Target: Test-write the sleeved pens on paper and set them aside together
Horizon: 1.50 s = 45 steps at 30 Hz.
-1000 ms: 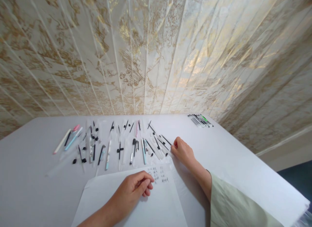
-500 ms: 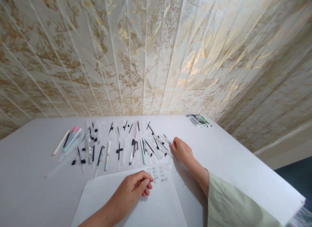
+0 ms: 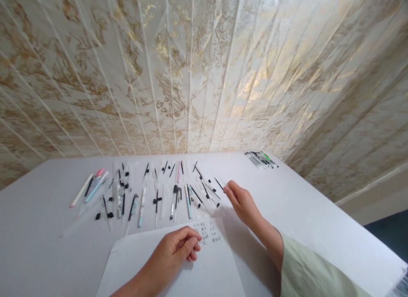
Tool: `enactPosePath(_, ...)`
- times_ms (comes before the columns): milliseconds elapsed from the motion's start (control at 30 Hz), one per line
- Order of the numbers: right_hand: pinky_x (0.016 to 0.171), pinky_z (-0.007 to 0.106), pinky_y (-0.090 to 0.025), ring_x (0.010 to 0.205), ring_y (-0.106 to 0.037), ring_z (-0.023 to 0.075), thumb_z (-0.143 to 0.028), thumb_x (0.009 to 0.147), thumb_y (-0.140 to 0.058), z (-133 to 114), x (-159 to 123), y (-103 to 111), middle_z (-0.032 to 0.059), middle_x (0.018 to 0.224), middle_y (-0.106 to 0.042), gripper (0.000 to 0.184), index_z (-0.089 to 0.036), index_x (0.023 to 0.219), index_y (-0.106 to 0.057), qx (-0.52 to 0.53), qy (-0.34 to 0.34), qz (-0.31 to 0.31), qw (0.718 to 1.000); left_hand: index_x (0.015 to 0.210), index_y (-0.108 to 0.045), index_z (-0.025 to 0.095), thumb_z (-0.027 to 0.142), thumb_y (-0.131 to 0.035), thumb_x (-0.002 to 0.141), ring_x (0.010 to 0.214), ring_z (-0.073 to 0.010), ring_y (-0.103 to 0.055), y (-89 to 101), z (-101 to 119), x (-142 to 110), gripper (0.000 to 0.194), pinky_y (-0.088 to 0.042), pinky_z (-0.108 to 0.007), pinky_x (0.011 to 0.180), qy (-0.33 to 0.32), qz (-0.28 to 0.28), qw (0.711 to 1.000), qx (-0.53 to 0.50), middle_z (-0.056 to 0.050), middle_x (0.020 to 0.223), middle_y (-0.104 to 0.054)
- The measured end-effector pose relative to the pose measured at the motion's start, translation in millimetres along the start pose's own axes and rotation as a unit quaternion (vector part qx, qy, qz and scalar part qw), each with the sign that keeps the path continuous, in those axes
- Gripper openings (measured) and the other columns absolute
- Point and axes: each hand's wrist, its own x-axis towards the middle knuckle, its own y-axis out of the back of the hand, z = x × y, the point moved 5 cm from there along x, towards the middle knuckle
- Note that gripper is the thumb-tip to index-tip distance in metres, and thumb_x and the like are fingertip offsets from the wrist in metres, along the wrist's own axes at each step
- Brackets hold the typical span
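Observation:
My right hand [image 3: 244,202] is closed, thumb and fingers pinching one end of a thin black pen refill [image 3: 219,184] at the right edge of the scattered pen parts. The refill points up and to the left from the fingertips. Loosely curled, my left hand [image 3: 182,246] rests on a white sheet of paper [image 3: 140,254], with nothing seen in it. Its fingers lie beside several columns of handwriting [image 3: 213,233] and cover part of it. Near my right hand are small black pen caps [image 3: 218,205] and clear pen barrels [image 3: 207,207].
Across the middle of the white table [image 3: 306,203] lie several loose refills, caps and barrels. A light blue pen [image 3: 188,203], a pink pen [image 3: 179,171] and a cream pen [image 3: 81,190] are among them. A row of assembled pens [image 3: 262,159] lies at the back right. Patterned curtain [image 3: 178,75] hangs behind.
My right hand has shifted slightly right, away from the neighbouring pieces, and more of the black refill shows at its fingertips. My left hand stays on the paper. The view has moved a little.

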Motion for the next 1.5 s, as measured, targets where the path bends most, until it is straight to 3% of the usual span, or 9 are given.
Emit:
enactPosePath(133, 0.057, 0.020, -0.033, 0.059, -0.053, 0.0127, -0.038, 0.097, -0.040, -59, -34, -12, -0.0013, 0.068, -0.060, 0.028, -0.022, 0.077, -0.050, 0.065, 0.151, -0.137, 0.977, 0.101, -0.064, 0.018, 0.054, -0.059, 0.082, 0.060, -0.0142, -0.059, 3.6, 5, 3, 0.041, -0.046, -0.028, 0.060, -0.013, 0.009, 0.999, -0.049, -0.001, 0.074, -0.063)
enactPosePath(267, 0.065, 0.020, -0.038, 0.069, -0.062, 0.0127, -0.037, 0.098, -0.041, -82, -50, -28, -0.0002, 0.079, -0.069, 0.026, -0.023, 0.086, -0.059, 0.088, 0.200, -0.207, 0.954, 0.107, -0.064, 0.017, 0.057, -0.055, 0.084, 0.058, -0.0150, -0.056, 5.6, 15, 1, 0.048, -0.045, -0.028, 0.059, -0.019, 0.017, 0.998, -0.059, 0.000, 0.065, -0.060)
enactPosePath(600, 0.060, 0.021, -0.035, 0.063, -0.052, 0.0116, -0.035, 0.097, -0.041, -61, -38, -24, -0.0013, 0.073, -0.060, 0.027, -0.021, 0.079, -0.055, 0.085, 0.191, -0.169, 0.963, 0.093, -0.067, 0.019, 0.049, -0.063, 0.081, 0.065, -0.0147, -0.057, 17.3, 11, 0, 0.033, -0.045, -0.029, 0.067, 0.016, 0.110, 0.977, -0.183, -0.001, 0.076, -0.064)
enactPosePath(700, 0.061, 0.023, -0.035, 0.065, -0.051, 0.0132, -0.031, 0.096, -0.039, -30, -18, -11, -0.0005, 0.074, -0.058, 0.024, -0.022, 0.079, -0.054, 0.054, 0.080, -0.053, 0.994, 0.090, -0.066, 0.019, 0.047, -0.066, 0.080, 0.065, -0.0139, -0.057, 17.9, 10, 2, 0.030, -0.046, -0.028, 0.069, 0.020, 0.114, 0.971, -0.209, 0.000, 0.074, -0.063)
enactPosePath(800, 0.062, 0.025, -0.035, 0.068, -0.052, 0.0152, -0.029, 0.090, -0.047, 10, -1, -6, 0.0023, 0.084, -0.060, 0.012, -0.022, 0.083, -0.053, -0.019, -0.028, 0.025, 0.999, 0.090, -0.066, 0.019, 0.047, -0.067, 0.079, 0.066, -0.0138, -0.057, 16.5, 10, 2, 0.030, -0.046, -0.028, 0.069, 0.023, 0.104, 0.973, -0.204, 0.000, 0.074, -0.064)
enactPosePath(933, 0.061, 0.026, -0.033, 0.072, -0.054, 0.0166, -0.029, 0.083, -0.054, 42, 8, -12, 0.0035, 0.087, -0.061, 0.008, -0.021, 0.081, -0.054, -0.051, -0.105, -0.002, 0.993, 0.090, -0.065, 0.019, 0.047, -0.067, 0.079, 0.066, -0.0140, -0.057, 15.4, 11, 1, 0.031, -0.046, -0.028, 0.069, 0.029, 0.105, 0.973, -0.201, -0.001, 0.075, -0.065)
enactPosePath(1267, 0.059, 0.029, -0.031, 0.068, -0.052, 0.0184, -0.021, 0.078, -0.052, 56, 15, -19, 0.0040, 0.075, -0.061, 0.008, -0.021, 0.070, -0.054, -0.018, -0.114, -0.018, 0.993, 0.092, -0.063, 0.017, 0.039, -0.064, 0.084, 0.070, -0.0131, -0.059, 20.0, 7, 1, 0.023, -0.048, -0.028, 0.072, 0.031, 0.121, 0.961, -0.246, -0.002, 0.083, -0.067)
enactPosePath(1400, 0.060, 0.029, -0.036, 0.065, -0.052, 0.0171, -0.023, 0.081, -0.049, 52, 13, -9, 0.0030, 0.072, -0.060, 0.006, -0.021, 0.075, -0.050, 0.019, -0.106, 0.008, 0.994, 0.093, -0.062, 0.018, 0.038, -0.065, 0.084, 0.072, -0.0120, -0.060, 22.3, 6, 2, 0.022, -0.049, -0.026, 0.073, 0.042, 0.131, 0.950, -0.281, -0.002, 0.084, -0.068)
enactPosePath(1500, 0.057, 0.026, -0.041, 0.060, -0.054, 0.0140, -0.027, 0.086, -0.046, 33, 7, -2, 0.0002, 0.069, -0.061, 0.008, -0.021, 0.081, -0.048, 0.129, -0.064, -0.037, 0.989, 0.092, -0.063, 0.017, 0.037, -0.065, 0.085, 0.073, -0.0107, -0.060, 24.8, 4, 3, 0.021, -0.049, -0.023, 0.072, 0.048, 0.142, 0.938, -0.313, -0.003, 0.087, -0.070)
